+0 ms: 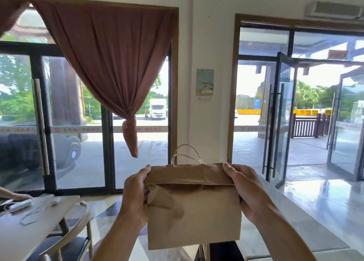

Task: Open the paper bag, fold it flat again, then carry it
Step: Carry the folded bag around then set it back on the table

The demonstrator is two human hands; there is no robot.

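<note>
Paper bag (194,217): brown, held up in the air at lower centre of the frame, in front of the white wall between the window and the glass door; it touches no table.
Top edge: rolled or folded toward the viewer into a band across the mouth, with 2 twine handles (187,155) standing up behind it.
Left side: crumpled, with a dented gusset just under the fold; the lower panel looks smooth and flat.
Left hand (136,197): fingers closed on the bag's left edge, thumb over the front of the folded band, pinching paper.
Right hand (246,189): closed on the right edge the same way, thumb on the upper right corner, pinching paper.
Step in hand, as a judgement: the bag is either being unrolled to open or pressed flat again; 1 frame does not settle which.
Doing it well: if flattening, tuck the left gusset inward along its old crease before pressing, or the dent will set as a new wrinkle.
Grip advice: keep both hands level so the band stays square to the sides, and pull gently outward; thin paper tears at the corners.
Handles: keep them clear of the fold, so they remain free for carrying.
Surroundings: table (29,231) and chair (65,245) at lower left, curtain (110,63) at upper left.
</note>
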